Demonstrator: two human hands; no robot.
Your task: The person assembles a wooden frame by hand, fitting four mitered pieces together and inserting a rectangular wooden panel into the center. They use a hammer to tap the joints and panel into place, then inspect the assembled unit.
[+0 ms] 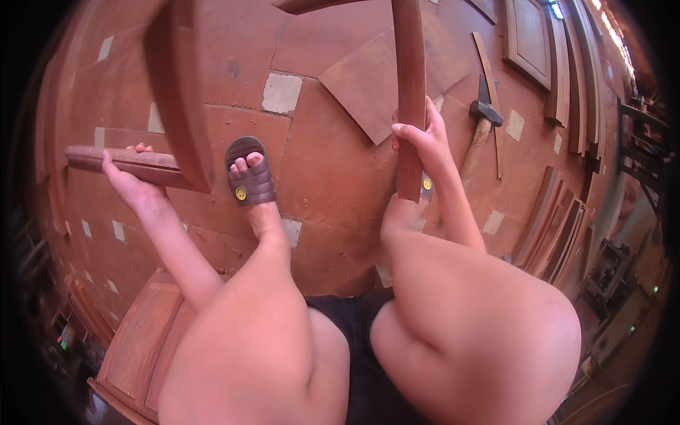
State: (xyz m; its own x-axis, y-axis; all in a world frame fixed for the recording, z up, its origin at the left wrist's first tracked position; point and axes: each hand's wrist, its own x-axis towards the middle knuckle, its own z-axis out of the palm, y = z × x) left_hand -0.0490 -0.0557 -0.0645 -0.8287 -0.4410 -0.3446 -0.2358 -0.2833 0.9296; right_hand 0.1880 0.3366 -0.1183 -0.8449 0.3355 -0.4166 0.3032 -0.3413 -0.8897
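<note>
The wooden rail (pixel 161 167), grooved along its length, lies in the left hand (pixel 136 185), palm beneath and fingertips curled over its far side. A blurred wooden post (pixel 173 78) rises from the rail's right end, forming a corner; whether the two are fastened cannot be told. The right hand (pixel 431 140) is wrapped around a second post (pixel 409 78), thumb across its face, near the lower end. At its top, a curved crosspiece (pixel 319 6) runs left, cut off by the upper edge.

If any joint is loose, uneven lifting could twist it apart or split it. A slipping grip could drop the second post onto the right foot's sandal (pixel 426 185), partly hidden just behind it; the left sandal (pixel 248 173) leaves the toes bare too.

Beyond, a square wooden panel (pixel 379 85) lies on the tiled floor (pixel 326 234), where a swinging end could scuff it. Right of it, the hammer (pixel 484 124) lies beside a thin wooden strip (pixel 489 92), a likely snag or trip.
</note>
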